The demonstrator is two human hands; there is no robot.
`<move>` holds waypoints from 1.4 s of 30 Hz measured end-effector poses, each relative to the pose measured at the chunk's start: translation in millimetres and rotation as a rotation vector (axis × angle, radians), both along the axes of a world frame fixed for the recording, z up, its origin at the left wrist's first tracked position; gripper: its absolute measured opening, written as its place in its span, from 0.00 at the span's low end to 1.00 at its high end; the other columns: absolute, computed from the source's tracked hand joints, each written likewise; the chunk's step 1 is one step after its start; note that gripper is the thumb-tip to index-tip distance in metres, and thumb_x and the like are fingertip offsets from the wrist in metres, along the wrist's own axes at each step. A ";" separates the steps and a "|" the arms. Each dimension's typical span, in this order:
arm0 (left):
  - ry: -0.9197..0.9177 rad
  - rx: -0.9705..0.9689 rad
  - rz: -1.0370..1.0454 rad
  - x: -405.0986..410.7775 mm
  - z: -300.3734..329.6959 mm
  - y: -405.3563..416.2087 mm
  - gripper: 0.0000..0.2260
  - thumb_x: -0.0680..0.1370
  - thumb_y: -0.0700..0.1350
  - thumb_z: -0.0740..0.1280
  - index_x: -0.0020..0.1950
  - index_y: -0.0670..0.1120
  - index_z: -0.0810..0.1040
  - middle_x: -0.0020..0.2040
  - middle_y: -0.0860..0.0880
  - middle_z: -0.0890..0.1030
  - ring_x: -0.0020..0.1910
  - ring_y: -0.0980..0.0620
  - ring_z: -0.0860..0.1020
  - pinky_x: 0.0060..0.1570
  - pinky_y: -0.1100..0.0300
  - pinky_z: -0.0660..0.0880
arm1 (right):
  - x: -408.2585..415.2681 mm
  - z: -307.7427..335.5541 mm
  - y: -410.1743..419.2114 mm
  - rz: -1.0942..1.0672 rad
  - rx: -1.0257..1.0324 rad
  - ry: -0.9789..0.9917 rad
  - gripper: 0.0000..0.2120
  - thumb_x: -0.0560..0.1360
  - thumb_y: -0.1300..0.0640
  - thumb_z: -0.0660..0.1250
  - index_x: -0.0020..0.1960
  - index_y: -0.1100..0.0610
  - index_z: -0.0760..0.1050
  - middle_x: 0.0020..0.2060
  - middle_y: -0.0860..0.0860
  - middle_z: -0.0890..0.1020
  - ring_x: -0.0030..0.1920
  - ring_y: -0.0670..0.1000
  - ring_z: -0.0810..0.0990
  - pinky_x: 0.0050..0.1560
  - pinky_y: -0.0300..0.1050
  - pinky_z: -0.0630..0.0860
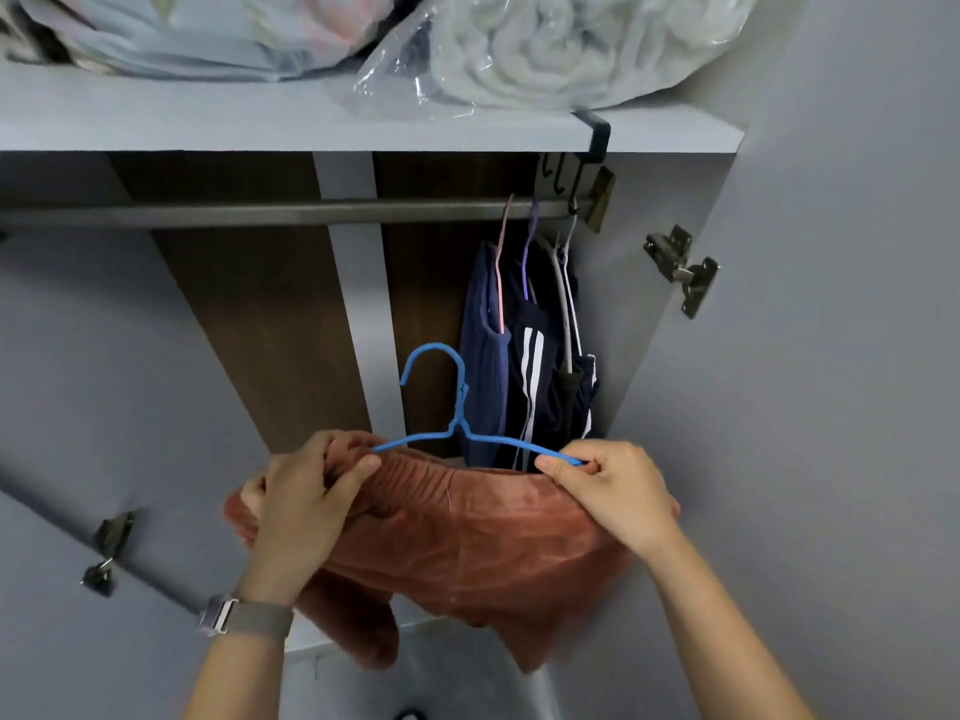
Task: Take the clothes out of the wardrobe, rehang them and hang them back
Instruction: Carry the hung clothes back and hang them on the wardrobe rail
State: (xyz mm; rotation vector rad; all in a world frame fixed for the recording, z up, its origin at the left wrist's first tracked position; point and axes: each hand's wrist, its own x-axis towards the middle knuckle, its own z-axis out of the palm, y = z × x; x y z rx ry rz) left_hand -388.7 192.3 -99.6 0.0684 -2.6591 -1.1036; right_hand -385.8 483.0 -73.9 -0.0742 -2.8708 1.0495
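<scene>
Both hands — left hand (306,491) gripping the rust-coloured garment (467,527), right hand (605,485) pinching the blue hanger (460,407) — hold it level, the rail (260,213) above

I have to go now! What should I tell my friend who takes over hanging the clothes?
Left hand grips the rust-brown garment at its waistband. Right hand pinches the right end of the blue hanger, whose bar lies along the waistband.
Dark clothes hang on the rod, at its right end.
Left: finish getting the garment on the hanger, then hook it on the rod.
</scene>
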 end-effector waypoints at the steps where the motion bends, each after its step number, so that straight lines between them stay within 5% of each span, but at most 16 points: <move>1: 0.004 -0.007 -0.011 -11.5 -2.3 -1.1 0.15 0.70 0.67 0.57 0.52 0.66 0.74 0.44 0.61 0.81 0.52 0.52 0.78 0.59 0.41 0.69 | -6.3 0.3 -2.0 -0.030 0.003 -0.003 0.14 0.69 0.38 0.69 0.34 0.47 0.79 0.24 0.47 0.75 0.30 0.46 0.74 0.34 0.41 0.68; 6: 0.000 -0.047 -0.020 -62.9 2.1 -3.6 0.17 0.70 0.67 0.57 0.53 0.63 0.74 0.52 0.57 0.79 0.56 0.49 0.75 0.62 0.42 0.67 | -33.7 6.2 -11.8 -0.159 -0.049 -0.013 0.10 0.68 0.38 0.70 0.31 0.40 0.79 0.30 0.43 0.81 0.37 0.42 0.80 0.40 0.41 0.73; 11: -0.177 0.201 -0.376 -92.1 10.7 9.0 0.30 0.73 0.57 0.67 0.74 0.57 0.61 0.74 0.55 0.61 0.72 0.58 0.59 0.72 0.58 0.56 | -69.1 13.3 -17.9 -0.328 -0.162 -0.027 0.13 0.72 0.40 0.68 0.32 0.44 0.77 0.19 0.44 0.71 0.25 0.46 0.68 0.33 0.42 0.65; 15: -0.247 0.302 -0.395 -94.7 -6.6 17.7 0.24 0.76 0.50 0.67 0.71 0.56 0.65 0.68 0.56 0.69 0.66 0.59 0.69 0.69 0.56 0.66 | -77.3 11.4 -49.5 -0.234 -0.534 -0.086 0.18 0.78 0.50 0.65 0.30 0.52 0.77 0.25 0.48 0.71 0.29 0.48 0.67 0.36 0.43 0.63; 19: -0.231 0.345 -0.296 -101.0 -21.7 5.1 0.12 0.77 0.46 0.65 0.58 0.59 0.73 0.55 0.58 0.77 0.57 0.59 0.76 0.63 0.55 0.72 | -84.0 12.1 -87.5 -0.231 -0.779 -0.093 0.18 0.79 0.56 0.64 0.30 0.54 0.75 0.28 0.55 0.72 0.30 0.51 0.68 0.33 0.43 0.64; 27: -0.176 0.424 -0.125 -117.7 -29.9 -31.9 0.10 0.77 0.41 0.66 0.42 0.57 0.73 0.42 0.52 0.80 0.45 0.51 0.79 0.46 0.62 0.73 | -158.4 36.0 -102.8 -0.437 -0.783 0.063 0.07 0.74 0.54 0.65 0.40 0.57 0.76 0.32 0.57 0.71 0.33 0.54 0.68 0.36 0.45 0.66; 33: -0.177 0.442 -0.144 -135.8 -29.3 -44.7 0.08 0.78 0.40 0.64 0.45 0.54 0.73 0.43 0.53 0.79 0.42 0.56 0.78 0.41 0.69 0.71 | -223.2 18.0 -117.7 -0.509 -0.656 0.064 0.13 0.76 0.58 0.59 0.32 0.54 0.65 0.29 0.51 0.67 0.31 0.51 0.66 0.31 0.40 0.63; 36: -0.187 0.442 -0.163 -145.4 -30.0 -50.5 0.06 0.78 0.41 0.64 0.49 0.52 0.74 0.43 0.54 0.79 0.42 0.56 0.78 0.40 0.68 0.71 | -233.0 -10.3 -120.9 -0.460 -0.461 0.047 0.11 0.79 0.60 0.55 0.41 0.60 0.72 0.36 0.56 0.73 0.37 0.54 0.71 0.37 0.43 0.67; 42: -0.210 0.417 -0.200 -154.6 -34.2 -53.8 0.06 0.78 0.41 0.64 0.49 0.52 0.74 0.43 0.54 0.79 0.43 0.56 0.78 0.39 0.73 0.70 | -241.3 -34.6 -103.7 -0.411 -0.229 0.015 0.06 0.81 0.60 0.53 0.46 0.60 0.64 0.34 0.55 0.71 0.40 0.58 0.72 0.40 0.48 0.64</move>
